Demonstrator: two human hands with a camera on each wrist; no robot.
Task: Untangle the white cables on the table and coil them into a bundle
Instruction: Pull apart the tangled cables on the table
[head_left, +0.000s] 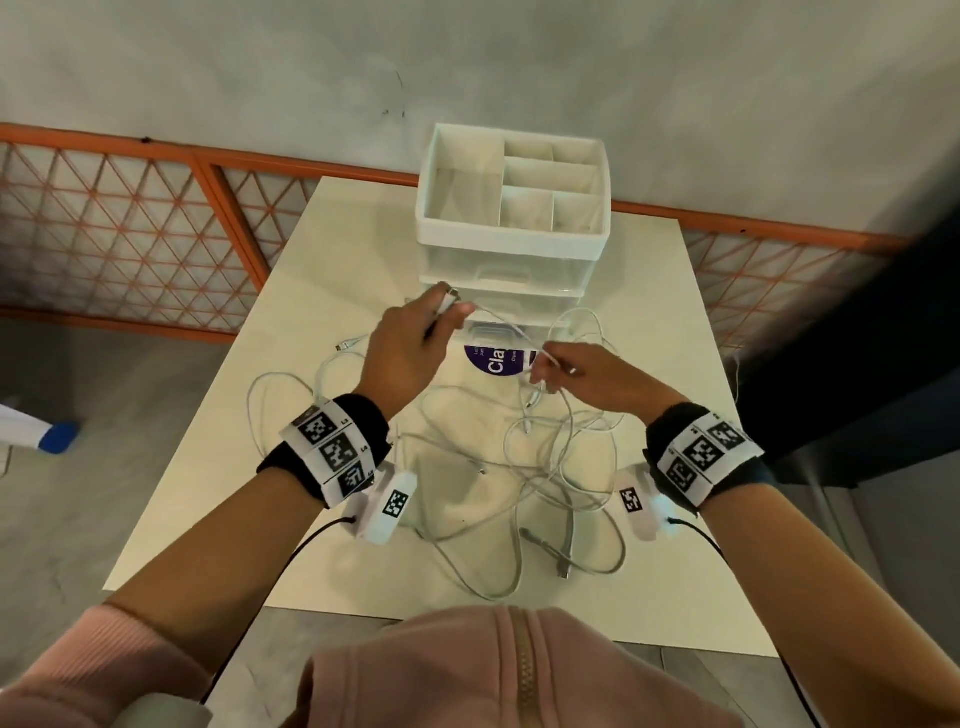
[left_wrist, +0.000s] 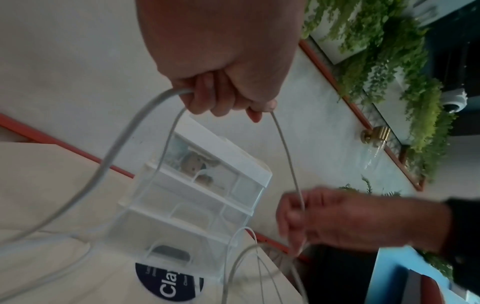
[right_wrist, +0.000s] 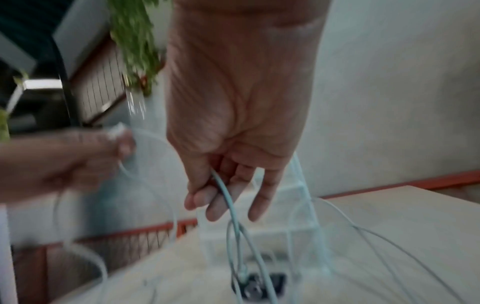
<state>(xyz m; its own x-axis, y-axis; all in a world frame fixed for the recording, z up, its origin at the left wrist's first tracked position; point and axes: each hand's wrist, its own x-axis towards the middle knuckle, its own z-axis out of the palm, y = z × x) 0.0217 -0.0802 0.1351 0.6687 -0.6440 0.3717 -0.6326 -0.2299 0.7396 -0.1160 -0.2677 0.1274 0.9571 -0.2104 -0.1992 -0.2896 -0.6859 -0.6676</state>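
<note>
Centrally, the white cables (head_left: 545, 467) are shown as a loose tangle of overlapping loops on the table (head_left: 670, 322), in front of the drawer organizer (head_left: 511, 208). One strand is raised clear of the heap and stretched between both hands, presumably so that its course through the knot can be traced and freed. The left hand (head_left: 410, 348) is closed around the strand near its connector end, held uppermost, with fingers (left_wrist: 207, 96) curled about the cable; a second, thicker length is seen leaving the same fist in the left wrist view. The right hand (head_left: 576, 371) is partly closed, the strand being pinched between thumb and fingers (right_wrist: 215, 199) lower down, near the tangle, while the outer fingers are left nearly straight. No coil has yet been formed, so the work is judged to be at the untangling stage. A round purple sticker (head_left: 496, 361) is half covered by the organizer and its lettering is cut off. How many separate cables make up the heap cannot be determined, and the right wrist view is blurred.
</note>
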